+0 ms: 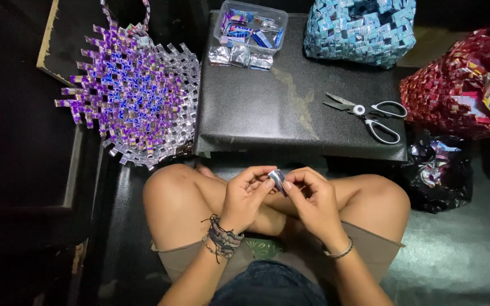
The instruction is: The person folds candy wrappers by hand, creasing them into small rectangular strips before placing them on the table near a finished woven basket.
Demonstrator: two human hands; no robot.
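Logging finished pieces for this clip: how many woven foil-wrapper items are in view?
3: a purple-and-silver woven wrapper panel left of the low black table, a blue woven wrapper bag on it, a red woven wrapper piece at right. More may be hidden.

We see our own two hands bare, with no gloves and no sleeves on the forearms. Our left hand (245, 198) has a stack of dark braided cord bracelets around the wrist, with loose thread ends sticking out. Our right hand (313, 201) has a single thin, pale bangle at the wrist. We wear khaki-brown shorts that leave our knees uncovered, and a dark blue top.
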